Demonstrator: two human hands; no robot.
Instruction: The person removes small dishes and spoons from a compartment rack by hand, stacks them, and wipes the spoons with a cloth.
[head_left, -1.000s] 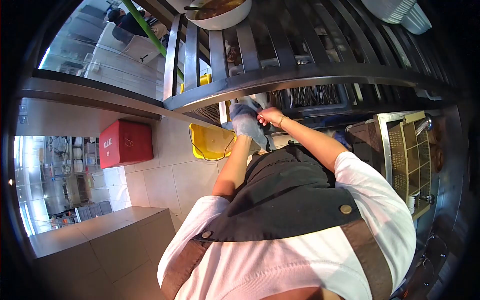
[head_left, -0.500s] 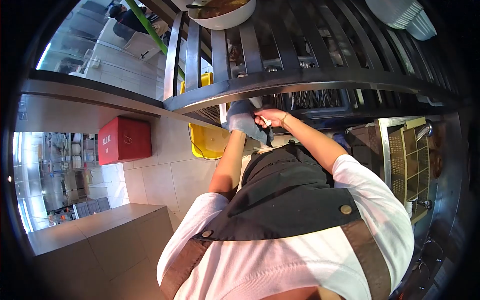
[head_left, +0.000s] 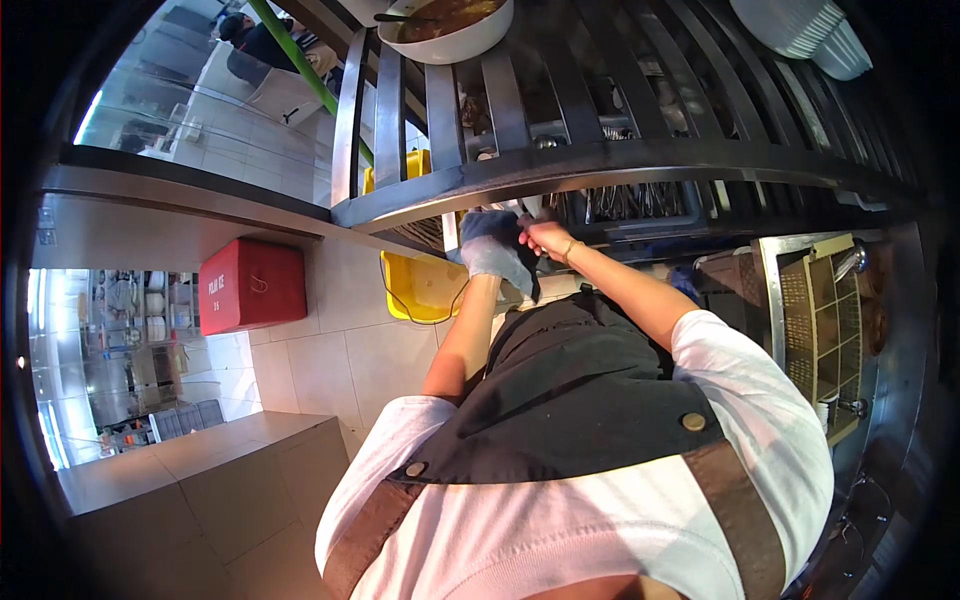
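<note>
A grey-blue cloth [head_left: 490, 250] covers my left hand [head_left: 484, 262], and its fingers are hidden beneath the folds. Just right of it, my right hand [head_left: 546, 239] is closed, with the fingers bent round something small that I cannot make out. Pale, shiny pieces [head_left: 531, 206], perhaps utensils, show just beyond both hands at the slatted shelf's front edge. Behind the right hand, a dark tray [head_left: 683, 215] holds many metal utensils [head_left: 630, 200].
Above the hands runs a slatted metal shelf [head_left: 560, 178] with a bowl of food [head_left: 450, 38] and stacked white containers [head_left: 800, 30]. A yellow bin [head_left: 425, 287] and a red box [head_left: 252, 287] are at left. A divided rack [head_left: 825, 330] stands at right. A person [head_left: 270, 50] is far off.
The right hand has shifted slightly right and down, and the white piece seen in its fingers half a second ago no longer shows. The cloth has shifted a little. The view has moved slightly.
</note>
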